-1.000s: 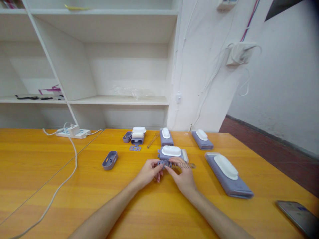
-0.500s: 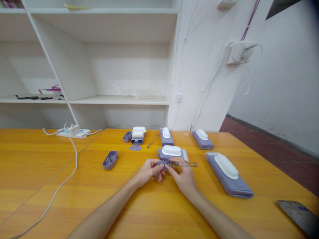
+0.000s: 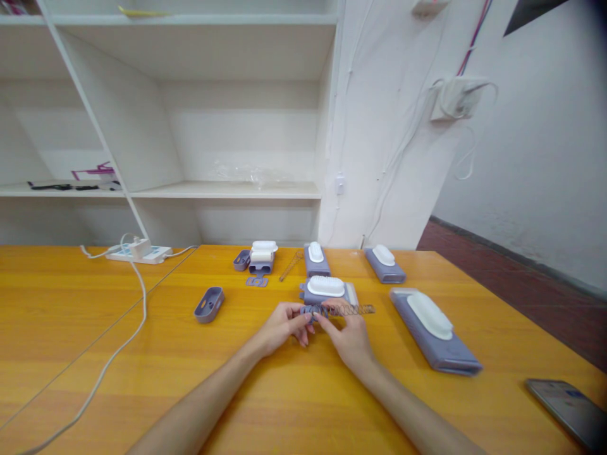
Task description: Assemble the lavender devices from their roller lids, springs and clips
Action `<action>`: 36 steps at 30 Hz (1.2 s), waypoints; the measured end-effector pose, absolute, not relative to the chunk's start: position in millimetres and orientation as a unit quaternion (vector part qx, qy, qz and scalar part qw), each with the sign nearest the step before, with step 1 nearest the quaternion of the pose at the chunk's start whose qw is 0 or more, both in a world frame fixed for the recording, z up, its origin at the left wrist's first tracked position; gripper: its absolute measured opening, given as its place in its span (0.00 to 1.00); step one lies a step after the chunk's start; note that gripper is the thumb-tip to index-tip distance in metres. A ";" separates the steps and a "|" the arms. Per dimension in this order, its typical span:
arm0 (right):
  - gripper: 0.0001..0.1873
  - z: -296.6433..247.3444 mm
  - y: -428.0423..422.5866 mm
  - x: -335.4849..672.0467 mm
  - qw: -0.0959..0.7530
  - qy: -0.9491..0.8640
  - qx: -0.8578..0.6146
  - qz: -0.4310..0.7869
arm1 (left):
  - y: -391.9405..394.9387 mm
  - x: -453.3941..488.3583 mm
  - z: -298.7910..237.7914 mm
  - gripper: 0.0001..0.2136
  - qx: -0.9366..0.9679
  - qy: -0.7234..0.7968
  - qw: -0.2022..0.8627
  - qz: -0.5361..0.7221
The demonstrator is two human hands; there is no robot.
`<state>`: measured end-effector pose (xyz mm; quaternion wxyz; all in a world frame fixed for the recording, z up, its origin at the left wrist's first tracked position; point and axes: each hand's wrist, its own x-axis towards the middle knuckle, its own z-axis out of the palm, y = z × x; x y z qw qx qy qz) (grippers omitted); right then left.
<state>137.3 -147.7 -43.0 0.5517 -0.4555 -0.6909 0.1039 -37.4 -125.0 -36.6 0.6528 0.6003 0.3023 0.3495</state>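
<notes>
Both my hands meet over the middle of the table. My left hand (image 3: 283, 327) is closed on a small grey-purple plastic part (image 3: 308, 310), its fingertips pinching the near side. Closed around the metal coil spring (image 3: 358, 309) is my right hand (image 3: 349, 335), with the thumb against the plastic part. The spring lies sideways, its free end sticking out to the right; its left end meets the plastic part, though the fingers partly cover that join. Just behind the hands lies a grey-purple case with a white bristled oval piece (image 3: 326, 287) on top.
Several grey-purple cases with white oval tops, such as this case (image 3: 434, 328), lie behind and to the right. A hollow end cap (image 3: 209, 305) is at left, a second spring (image 3: 291, 266) behind. A phone (image 3: 566, 407), power strip (image 3: 142, 253) and white cable (image 3: 142, 316) also lie there.
Almost nothing differs. The hands hold the plastic part and spring in nearly the same place; the whole view has shifted very slightly.
</notes>
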 end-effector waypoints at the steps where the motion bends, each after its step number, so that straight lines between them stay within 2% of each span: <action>1: 0.09 -43.0 -147.7 137.3 0.550 -0.691 -0.456 0.106 | -125.0 -37.2 -36.8 0.18 0.603 0.303 0.650 0.349; 36: 0.08 -43.0 -147.8 136.9 0.548 -0.685 -0.463 0.129 | -126.3 -37.7 -33.8 0.18 0.599 0.310 0.655 0.340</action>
